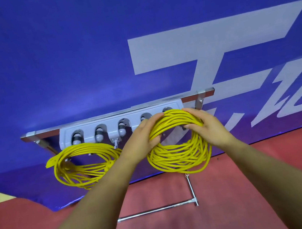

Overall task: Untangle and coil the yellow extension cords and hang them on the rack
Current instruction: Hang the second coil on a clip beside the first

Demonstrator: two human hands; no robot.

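Note:
A grey rack [108, 128] with several rounded pegs is fixed to a metal bar in front of a blue banner. One coiled yellow cord [82, 166] hangs from the left pegs. I hold a second coiled yellow cord [180, 149] up at the right end of the rack, its top over the rightmost pegs. My left hand [142, 138] grips the coil's upper left side, fingers curled through the loop. On the upper right side my right hand [206, 124] grips the strands, thumb underneath.
The metal bar [205, 92] rests on angled legs. A chrome T-shaped foot [157, 210] lies on the red floor [256, 166] below the coil. The blue banner [77, 66] with large white characters fills the background.

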